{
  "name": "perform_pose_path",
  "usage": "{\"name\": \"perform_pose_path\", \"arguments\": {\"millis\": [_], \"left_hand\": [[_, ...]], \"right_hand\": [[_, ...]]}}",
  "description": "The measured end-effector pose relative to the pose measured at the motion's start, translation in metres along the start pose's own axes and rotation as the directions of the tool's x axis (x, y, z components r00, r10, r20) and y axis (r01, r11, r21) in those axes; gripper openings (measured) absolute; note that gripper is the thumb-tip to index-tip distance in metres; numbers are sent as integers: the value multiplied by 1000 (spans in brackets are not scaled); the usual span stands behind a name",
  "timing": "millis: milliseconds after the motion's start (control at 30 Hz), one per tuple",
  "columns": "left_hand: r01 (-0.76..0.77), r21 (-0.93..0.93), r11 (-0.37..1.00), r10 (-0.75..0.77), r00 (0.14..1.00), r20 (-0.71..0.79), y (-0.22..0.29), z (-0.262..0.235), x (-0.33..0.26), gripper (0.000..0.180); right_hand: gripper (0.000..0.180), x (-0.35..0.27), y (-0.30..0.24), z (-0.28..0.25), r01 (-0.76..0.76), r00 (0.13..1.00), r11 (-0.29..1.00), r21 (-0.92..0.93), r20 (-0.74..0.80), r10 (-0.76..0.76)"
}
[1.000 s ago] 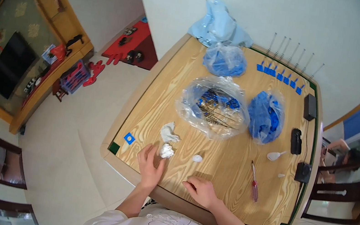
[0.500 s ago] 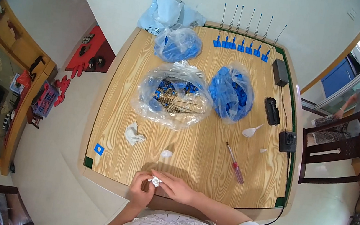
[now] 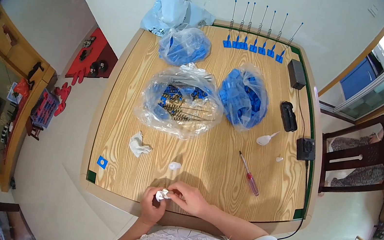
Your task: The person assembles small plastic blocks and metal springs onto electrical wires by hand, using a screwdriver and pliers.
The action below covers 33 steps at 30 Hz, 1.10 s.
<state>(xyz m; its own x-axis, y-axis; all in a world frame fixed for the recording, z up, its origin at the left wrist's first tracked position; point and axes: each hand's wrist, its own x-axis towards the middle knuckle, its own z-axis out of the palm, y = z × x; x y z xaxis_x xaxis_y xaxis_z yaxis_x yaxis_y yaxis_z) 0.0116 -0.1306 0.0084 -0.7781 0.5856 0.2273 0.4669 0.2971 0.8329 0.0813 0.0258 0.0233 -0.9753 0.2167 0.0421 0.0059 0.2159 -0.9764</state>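
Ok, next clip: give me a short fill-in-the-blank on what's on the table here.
1. Both hands, left hand and right hand, pinch a small crumpled ____ scrap.
2. The red-handled screwdriver lies to the person's ____ of the hands.
3. The open clear plastic bag holds blue pieces and metal ____.

Missing: white; right; springs

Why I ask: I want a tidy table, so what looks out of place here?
A crumpled white scrap and a smaller white bit lie loose on the wooden table, apart from the bags. A red-handled screwdriver lies askew. Both hands hold another white wad.
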Motion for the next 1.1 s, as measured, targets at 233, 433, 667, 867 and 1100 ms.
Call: {"name": "perform_pose_path", "arguments": {"millis": [233,433,667,867,1100], "left_hand": [[45,214,976,-1,980,-199,-24,-16,18,39],[-93,271,958,203,887,-414,4,-25,20,42],[467,-733,494,703,281,653,144,-36,56,12],[451,-737,504,755,184,629,156,-19,62,16],[397,-744,538,805,21,593,162,-19,49,23]], "right_hand": [[19,-5,2,2,138,990,985,-102,38,-135],[24,-10,5,-9,263,962,964,-45,-63,-266],[26,1,7,-22,84,845,874,479,-499,192],[8,18,10,-48,244,688,631,736,-590,423],[65,89,-52,-147,227,704,815,534,-668,241]]}}
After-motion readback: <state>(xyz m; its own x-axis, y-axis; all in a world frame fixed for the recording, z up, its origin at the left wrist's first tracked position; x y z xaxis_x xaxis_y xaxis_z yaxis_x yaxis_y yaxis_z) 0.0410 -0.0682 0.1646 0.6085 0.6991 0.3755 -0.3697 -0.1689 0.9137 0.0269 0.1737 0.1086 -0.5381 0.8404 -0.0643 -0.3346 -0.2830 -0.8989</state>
